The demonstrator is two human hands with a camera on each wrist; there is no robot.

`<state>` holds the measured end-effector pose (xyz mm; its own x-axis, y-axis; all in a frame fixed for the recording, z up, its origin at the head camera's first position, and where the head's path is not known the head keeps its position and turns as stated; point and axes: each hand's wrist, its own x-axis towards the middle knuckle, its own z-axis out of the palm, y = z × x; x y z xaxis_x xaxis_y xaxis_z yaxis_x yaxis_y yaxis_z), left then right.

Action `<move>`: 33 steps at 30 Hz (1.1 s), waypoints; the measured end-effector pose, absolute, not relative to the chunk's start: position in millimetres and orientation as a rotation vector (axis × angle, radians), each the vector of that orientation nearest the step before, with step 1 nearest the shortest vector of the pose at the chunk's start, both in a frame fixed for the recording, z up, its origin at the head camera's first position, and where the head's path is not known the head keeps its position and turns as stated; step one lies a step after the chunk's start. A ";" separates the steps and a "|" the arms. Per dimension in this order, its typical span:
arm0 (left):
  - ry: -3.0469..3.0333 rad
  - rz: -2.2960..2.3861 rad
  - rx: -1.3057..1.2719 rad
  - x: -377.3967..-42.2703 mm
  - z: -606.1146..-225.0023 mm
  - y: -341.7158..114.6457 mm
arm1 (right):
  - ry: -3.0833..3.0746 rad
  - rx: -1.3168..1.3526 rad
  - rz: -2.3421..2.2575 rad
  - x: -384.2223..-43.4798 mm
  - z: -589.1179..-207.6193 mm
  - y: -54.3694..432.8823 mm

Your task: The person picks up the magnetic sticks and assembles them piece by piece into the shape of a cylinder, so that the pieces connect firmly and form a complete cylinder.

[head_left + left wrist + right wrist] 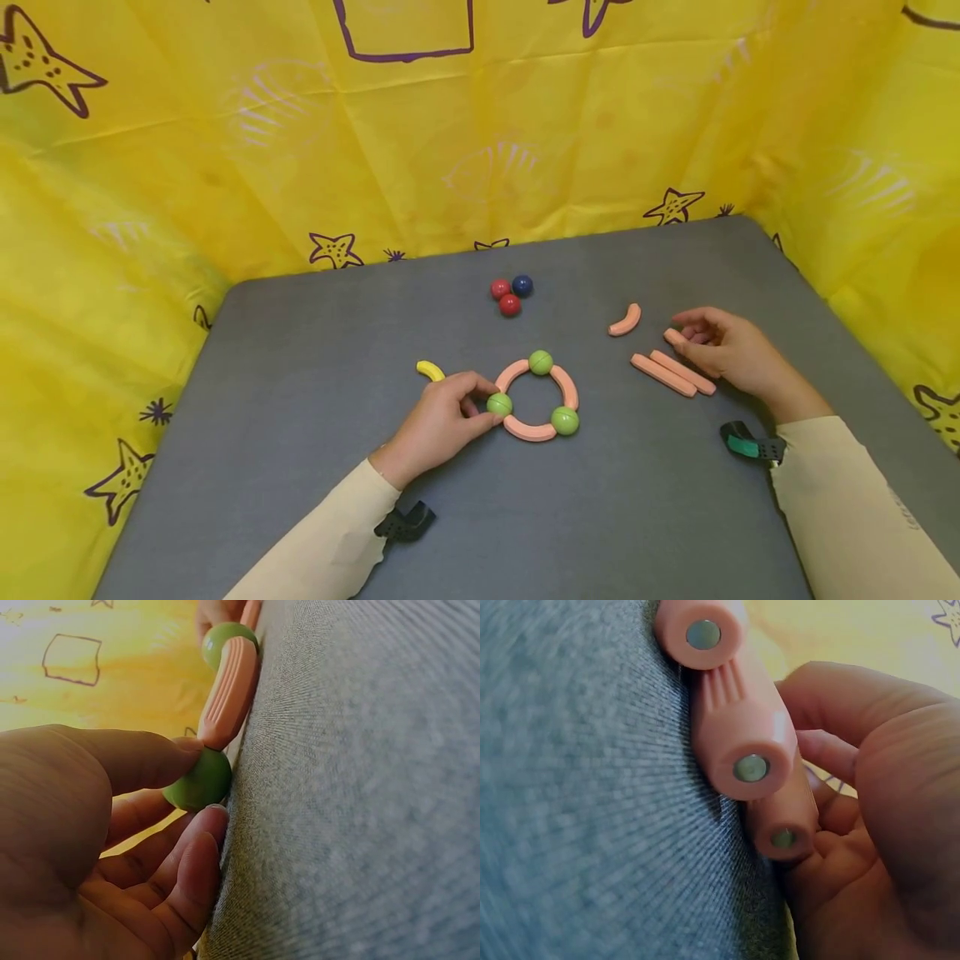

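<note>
A ring of curved pink magnetic rods [531,432] and green balls [565,421] lies on the dark table. At its left side my left hand [441,421] pinches a green ball [201,782] between thumb and fingers; a curved pink rod [229,697] meets this ball in the left wrist view. My right hand [731,354] holds a pink magnetic rod [674,337] between thumb and fingers, its far part hidden by the hand. Two straight pink rods [663,375] lie side by side just below that hand. Round metal discs show on the rod ends [751,768].
Two red balls [509,305] and a dark blue ball [522,286] sit together behind the ring. A loose curved pink rod [625,321] lies left of my right hand. Beyond my left hand is a curved yellow rod [430,370]. Yellow patterned cloth [420,150] surrounds the table.
</note>
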<state>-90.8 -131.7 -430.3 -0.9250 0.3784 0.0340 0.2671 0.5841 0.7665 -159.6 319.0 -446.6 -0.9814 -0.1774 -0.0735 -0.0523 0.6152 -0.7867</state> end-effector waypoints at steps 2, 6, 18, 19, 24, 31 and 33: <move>2.681 1.259 0.552 -90.5 -430.9 -131.5 | 2.710 -0.160 -1.304 -159.0 -446.1 318.3; 2.699 1.259 0.561 -90.2 -431.5 -130.7 | 2.744 -0.097 -1.337 -156.7 -445.0 318.2; 2.716 1.265 0.483 -90.4 -431.3 -129.5 | 2.548 -0.046 -1.809 -148.7 -428.9 298.4; 2.718 1.269 0.481 -90.3 -431.3 -129.8 | 2.525 -0.080 -1.866 -147.6 -426.7 292.9; 2.722 1.303 0.497 -91.6 -431.2 -131.1 | 2.462 -0.256 -1.971 -140.1 -413.4 263.3; 2.712 1.337 0.504 -92.4 -432.4 -132.8 | 2.339 -0.600 -1.942 -134.2 -406.2 216.4; 2.711 1.341 0.503 -92.2 -433.2 -133.3 | 2.300 -0.669 -1.920 -133.3 -406.8 203.3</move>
<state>-92.2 -133.3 -433.2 -0.9435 0.3223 0.0767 0.2565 0.5643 0.7847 -133.3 203.3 -406.8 -0.9026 -0.3709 0.2185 -0.2814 0.1242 -0.9515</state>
